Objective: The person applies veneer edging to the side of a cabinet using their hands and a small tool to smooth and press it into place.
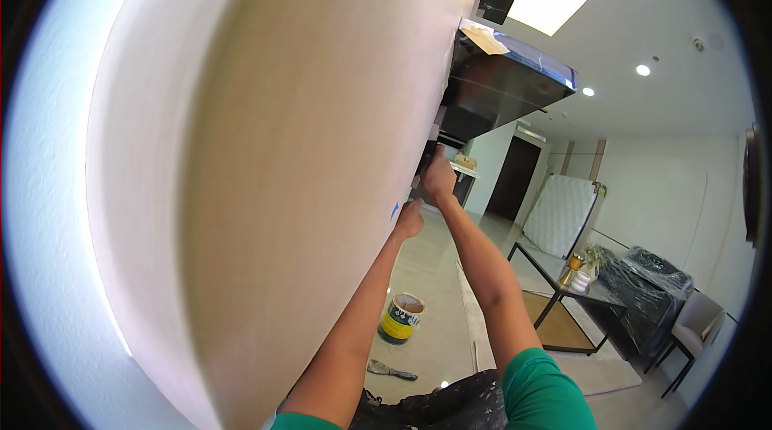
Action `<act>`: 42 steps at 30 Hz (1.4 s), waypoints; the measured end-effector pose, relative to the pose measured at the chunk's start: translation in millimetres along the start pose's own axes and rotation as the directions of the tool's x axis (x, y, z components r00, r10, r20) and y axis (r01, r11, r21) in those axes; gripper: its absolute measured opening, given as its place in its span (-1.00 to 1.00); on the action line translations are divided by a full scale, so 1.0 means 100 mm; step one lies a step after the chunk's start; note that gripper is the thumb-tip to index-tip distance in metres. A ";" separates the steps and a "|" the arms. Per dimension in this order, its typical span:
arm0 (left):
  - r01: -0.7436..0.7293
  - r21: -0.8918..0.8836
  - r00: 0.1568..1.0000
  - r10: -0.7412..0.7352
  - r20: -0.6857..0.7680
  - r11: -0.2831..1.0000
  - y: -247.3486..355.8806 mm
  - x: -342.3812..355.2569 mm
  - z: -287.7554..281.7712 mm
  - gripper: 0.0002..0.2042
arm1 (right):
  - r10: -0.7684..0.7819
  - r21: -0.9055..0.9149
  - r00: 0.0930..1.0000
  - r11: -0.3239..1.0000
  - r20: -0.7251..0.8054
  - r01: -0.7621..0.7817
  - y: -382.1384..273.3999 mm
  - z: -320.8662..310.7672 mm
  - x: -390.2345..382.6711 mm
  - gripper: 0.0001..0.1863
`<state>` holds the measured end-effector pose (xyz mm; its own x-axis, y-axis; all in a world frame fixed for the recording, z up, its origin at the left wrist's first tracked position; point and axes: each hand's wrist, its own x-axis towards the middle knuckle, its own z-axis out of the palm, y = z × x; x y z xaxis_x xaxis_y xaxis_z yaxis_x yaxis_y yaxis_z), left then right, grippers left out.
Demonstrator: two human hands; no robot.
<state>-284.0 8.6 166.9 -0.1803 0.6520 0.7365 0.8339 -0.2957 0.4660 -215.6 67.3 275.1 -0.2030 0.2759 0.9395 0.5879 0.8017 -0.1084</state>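
A tall beige wood-grain panel (305, 148) fills the view close on my left. At its right edge my right hand (439, 179) is closed, thumb up, against a dark object (427, 158) that I cannot make out. Lower and nearer, my left hand (410, 219) is curled by the same edge, its fingertips mostly hidden. A small piece of blue tape (395, 210) sticks to the panel beside it. Just above my right hand juts a glossy black cabinet (503, 92), with blue film and a torn brown flap (484, 40) on its end.
On the floor below my arms stand an open yellow-and-green tub (401, 319) and a scraper (392, 370). To the right are a glass-topped table (563, 285) with ornaments, a plastic-wrapped dark sofa (635, 293), a grey chair (698, 323) and an upright mattress (560, 215).
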 end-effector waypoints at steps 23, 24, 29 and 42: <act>0.056 0.255 0.983 -0.098 0.153 0.965 -0.07 -0.05 0.04 -0.46 | 0.079 -0.075 0.989 0.995 0.123 -0.070 -0.20 -0.14 -0.07 -0.57; 0.068 0.266 0.978 -0.117 0.171 0.962 -0.03 -0.06 0.07 -0.46 | 0.058 -0.060 0.994 0.997 0.092 -0.053 -0.11 -0.16 -0.19 -0.58; 0.059 0.256 0.961 -0.124 0.248 0.965 -0.05 -0.03 0.11 -0.42 | 0.085 -0.049 0.987 0.996 0.135 -0.079 0.00 -0.06 -0.35 -0.54; 0.060 0.370 0.962 -0.152 0.225 0.927 -0.29 -0.01 0.19 -0.37 | -0.003 -0.115 0.990 0.993 0.139 0.019 -0.10 0.47 -0.10 -0.57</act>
<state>-298.5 29.4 142.9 -0.1834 0.8295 0.5276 0.9553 0.0238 0.2947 -256.3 81.4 251.4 -0.3116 0.3448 0.8854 0.6699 0.7406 -0.0526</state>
